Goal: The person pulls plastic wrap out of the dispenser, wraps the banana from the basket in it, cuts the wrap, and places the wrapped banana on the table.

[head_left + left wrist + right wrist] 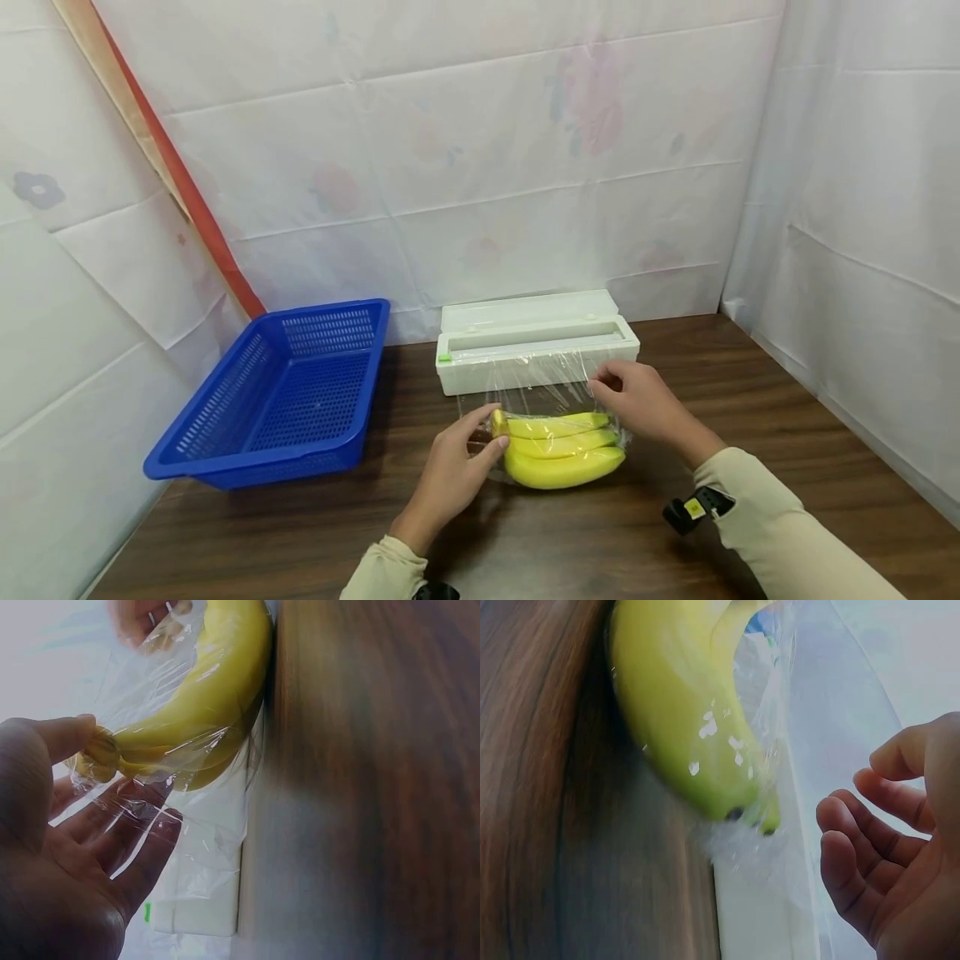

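Crinkled, glossy clear film (536, 398) covers smooth, curved yellow bananas (561, 450)

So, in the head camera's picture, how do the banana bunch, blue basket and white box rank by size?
1. Blue basket, clearly largest
2. White box, lid raised
3. Banana bunch, smallest, though nearer the camera

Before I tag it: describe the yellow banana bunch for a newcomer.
On the dark brown wooden table stands a long, open white box. In front of it lies the yellow banana bunch, left hand at its stem end. Unlike the straight-edged box, it shows three curved fruits under clear plastic film.
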Demonstrator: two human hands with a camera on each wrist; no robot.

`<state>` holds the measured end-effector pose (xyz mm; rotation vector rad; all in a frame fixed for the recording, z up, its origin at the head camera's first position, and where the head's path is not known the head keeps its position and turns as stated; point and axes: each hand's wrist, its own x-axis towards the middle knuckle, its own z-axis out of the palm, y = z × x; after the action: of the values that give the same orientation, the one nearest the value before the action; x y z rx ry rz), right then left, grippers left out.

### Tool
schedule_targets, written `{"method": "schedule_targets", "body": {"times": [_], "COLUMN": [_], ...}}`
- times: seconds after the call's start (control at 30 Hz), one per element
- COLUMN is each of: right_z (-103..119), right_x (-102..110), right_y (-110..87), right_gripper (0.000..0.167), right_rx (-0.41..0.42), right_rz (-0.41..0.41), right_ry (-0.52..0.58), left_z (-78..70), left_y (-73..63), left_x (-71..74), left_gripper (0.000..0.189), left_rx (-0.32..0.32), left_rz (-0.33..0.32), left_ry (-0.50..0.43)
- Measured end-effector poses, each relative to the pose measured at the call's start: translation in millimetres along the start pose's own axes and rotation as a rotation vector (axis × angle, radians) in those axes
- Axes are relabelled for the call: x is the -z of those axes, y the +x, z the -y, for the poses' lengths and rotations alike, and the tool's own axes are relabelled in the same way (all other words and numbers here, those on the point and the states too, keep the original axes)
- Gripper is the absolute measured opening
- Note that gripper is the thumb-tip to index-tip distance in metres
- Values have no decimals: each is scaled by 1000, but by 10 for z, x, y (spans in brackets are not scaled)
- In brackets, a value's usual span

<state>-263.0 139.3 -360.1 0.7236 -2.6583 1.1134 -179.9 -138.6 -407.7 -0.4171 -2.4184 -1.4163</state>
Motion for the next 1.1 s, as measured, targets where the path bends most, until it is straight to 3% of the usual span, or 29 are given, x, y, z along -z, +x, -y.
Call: {"method": "schedule_targets", "body": {"times": [0.2, 0.4, 0.6, 0.7, 0.83, 1.1], "right_z": [91, 150, 203, 250, 329, 493], "right_x": [-86, -149, -175, -171, -186, -258], "right_y": [129, 224, 310, 359, 439, 612], "right_gripper": [15, 13, 15, 15, 16, 15], "right_rx": [31, 68, 82, 78, 86, 98], "right_rz": [45, 73, 116, 136, 168, 242], "right_ry": [19, 29, 21, 4, -7, -42], "left_z": [10, -6, -25, 15, 98, 215], "left_y": [5, 18, 68, 149, 262, 458], "left_x": [18, 9, 30, 50, 105, 201], "left_gripper": [49, 49, 32, 33, 28, 24], "left_rx": [-1, 43, 34, 80, 163, 273], "left_rz": [-37, -49, -213, -272, -268, -204], "left_ry": [5, -10, 53, 59, 73, 299]}}
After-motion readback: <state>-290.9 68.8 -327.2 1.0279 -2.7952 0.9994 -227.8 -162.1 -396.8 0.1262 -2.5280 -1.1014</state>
